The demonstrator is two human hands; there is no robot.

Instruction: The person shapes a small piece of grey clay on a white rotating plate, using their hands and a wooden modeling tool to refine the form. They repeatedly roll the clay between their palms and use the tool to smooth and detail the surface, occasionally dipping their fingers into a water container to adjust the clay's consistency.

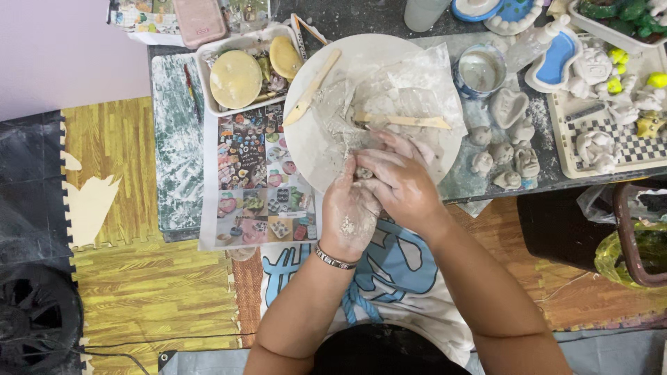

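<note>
- On the left of the table we see a white tray holding two pale round discs, one large and one smaller and yellower, with a printed picture sheet just below it.
- Our left hand is curled closed around a small lump of grey clay, at the near edge of the round white board.
- Our right hand folds over it from the other side, fingers pressed shut on the same lump; most of the clay is hidden between the palms.
- To shape it well, we judge that even, gentle pressure from both hands, turning the lump a little at a time, suits best.
- Two wooden modelling sticks lie on the board, one on crumpled plastic film.
- Right of the board we count one cup of cloudy water and about six small unpainted clay figures.
</note>
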